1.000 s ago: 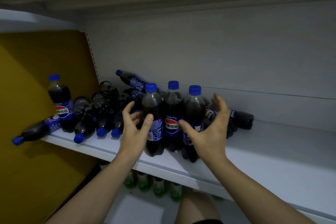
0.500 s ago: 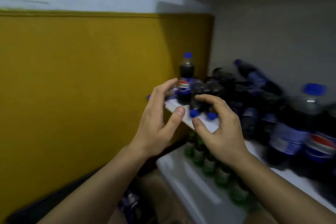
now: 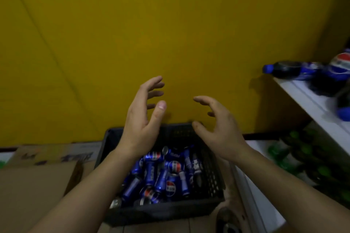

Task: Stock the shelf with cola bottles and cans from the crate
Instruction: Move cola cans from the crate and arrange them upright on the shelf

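A black plastic crate (image 3: pixel 212 172) stands on the floor below me, holding several blue cola cans (image 3: pixel 162 174) lying loose. Above the crate, my left hand (image 3: pixel 142 121) and my right hand (image 3: pixel 217 128) hover with fingers spread and loosely bent, palms facing each other, both holding nothing. At the right edge, the white shelf (image 3: pixel 310 104) carries cola bottles; one cola bottle (image 3: pixel 284 69) lies on its side with its blue cap pointing left.
A yellow wall (image 3: pixel 170 34) rises behind the crate. Cardboard boxes (image 3: pixel 37 185) sit on the floor to the left. Green bottles (image 3: pixel 295 155) fill the lower shelf at right, under the white shelf's edge.
The view swung from the shelf leftward and down to the crate. Both hands left the upright bottles on the shelf and now hover empty above the cans.
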